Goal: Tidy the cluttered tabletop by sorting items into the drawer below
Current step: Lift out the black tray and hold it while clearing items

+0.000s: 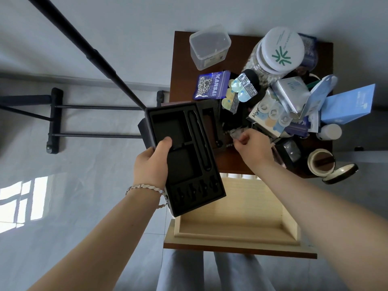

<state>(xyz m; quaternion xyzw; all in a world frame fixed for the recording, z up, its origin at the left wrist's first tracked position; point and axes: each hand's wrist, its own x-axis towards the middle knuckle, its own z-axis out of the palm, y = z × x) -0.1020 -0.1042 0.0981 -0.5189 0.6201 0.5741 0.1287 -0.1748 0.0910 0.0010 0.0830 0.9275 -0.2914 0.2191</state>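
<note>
**Tray held off the left edge, drawer open below**

The left hand (153, 162) grips a black moulded foam tray (184, 156), thumb curled over its top face and fingers beneath. The tray hangs past the left edge of the dark brown wooden table (180, 66), and its near corner lies over the left rear corner of the pale wooden drawer (237, 229). The drawer is pulled out toward the person, with its smooth plank floor showing between low side walls. Grey floor lies to the left of the table, crossed by a slanting black pole (84, 51).

The right hand (252, 145) reaches into the pile near the table's front edge, and its thumb and fingertips pinch a small crinkled clear packet (236, 135); what it contains cannot be told.

A purple glossy pouch (210, 85) holding a metal chain reads "KANSAI". A white-lidded round clear jar (281, 49) carries a green star-like logo; its small print is unreadable. A white carton of round lens blisters (270, 116) begins "Kyo".

At the far left corner stands a clear rectangular plastic tub (207, 47). A light blue flat box (348, 106) juts past the right edge. A round cream tin (321, 162) sits at the front right corner, with its lid (340, 173) beside it, overhanging. A silver link bracelet (144, 187) circles the left wrist
</note>
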